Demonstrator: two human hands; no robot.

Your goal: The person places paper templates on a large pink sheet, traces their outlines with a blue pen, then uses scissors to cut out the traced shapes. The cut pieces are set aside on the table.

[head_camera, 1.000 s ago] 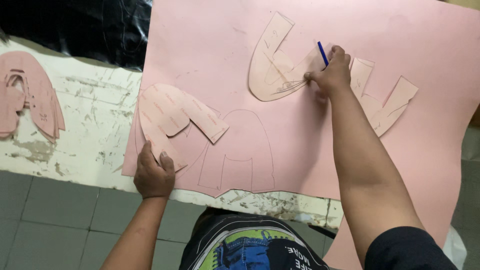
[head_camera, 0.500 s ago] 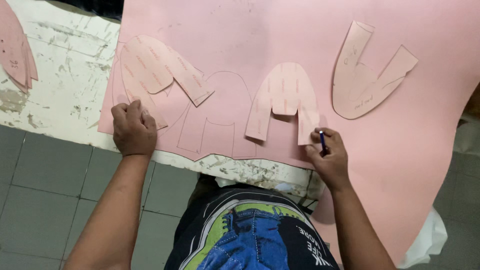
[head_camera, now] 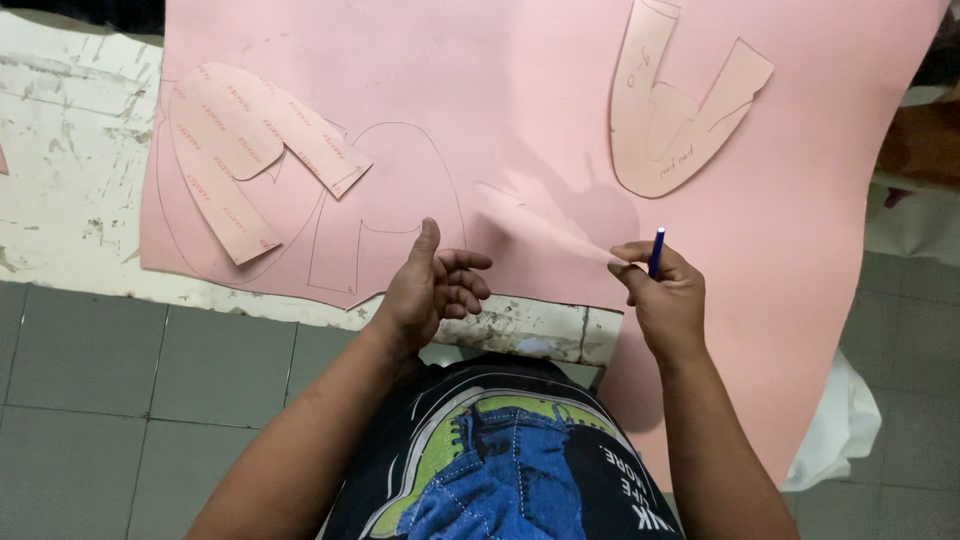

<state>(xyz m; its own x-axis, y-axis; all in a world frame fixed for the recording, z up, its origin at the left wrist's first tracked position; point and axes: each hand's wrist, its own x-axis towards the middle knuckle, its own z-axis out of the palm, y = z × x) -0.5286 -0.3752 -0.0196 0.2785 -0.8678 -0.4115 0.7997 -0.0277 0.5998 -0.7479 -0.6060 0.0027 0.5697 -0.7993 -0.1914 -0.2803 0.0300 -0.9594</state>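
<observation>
A large pink sheet [head_camera: 520,70] lies over a worn white table [head_camera: 70,150]. My right hand [head_camera: 668,300] holds a blue pen [head_camera: 657,250] upright and pinches the edge of a thin pink template piece [head_camera: 540,228], which is lifted off the sheet and seen nearly edge-on. My left hand [head_camera: 435,290] hovers at the sheet's near edge, thumb up and fingers loosely curled, holding nothing. It is just below a pen-traced outline [head_camera: 400,190]. An arch-shaped pink template [head_camera: 250,150] lies flat to the left, and another template [head_camera: 670,110] lies at the upper right.
The sheet overhangs the table's near edge on the right. Grey floor tiles [head_camera: 150,400] lie below, with a white bag [head_camera: 840,420] at the lower right. A brown object [head_camera: 920,140] sits at the right edge.
My right hand has lifted the middle template off the sheet. My left hand left the sheet's left part and moved right, now raised near the middle. The view shifted closer.
</observation>
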